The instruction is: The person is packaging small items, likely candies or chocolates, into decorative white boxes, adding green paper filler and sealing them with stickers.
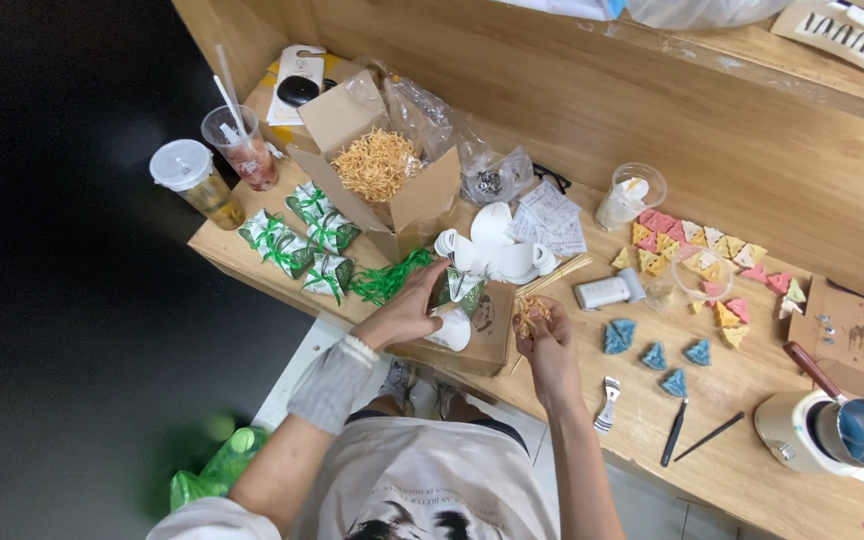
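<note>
Left hand (pixel 407 312): forearm in grey ribbed cuff, reaching toward 1 o'clock, fingers closed around small green-and-white pouch (pixel 460 290), pressing it onto flat brown card box (pixel 492 335).
At 10 o'clock of it: four matching wrapped pouches (pixel 297 240), glossy, with curly green ribbon.
Open cardboard box (pixel 382 165) at 11 o'clock, full of tan shredded paper.
Right hand (pixel 544 345): wrist bent, fingertips pinched on tuft of tan shreds (pixel 530 315), just beside pouch.
Blue triangular pieces (pixel 652 352) at 3 o'clock, on wooden table (pixel 752 470).

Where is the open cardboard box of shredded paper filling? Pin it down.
In the head view, the open cardboard box sits at the left end of the wooden table, above the left hand, between the green-ribboned packets and clear plastic bags.
</note>
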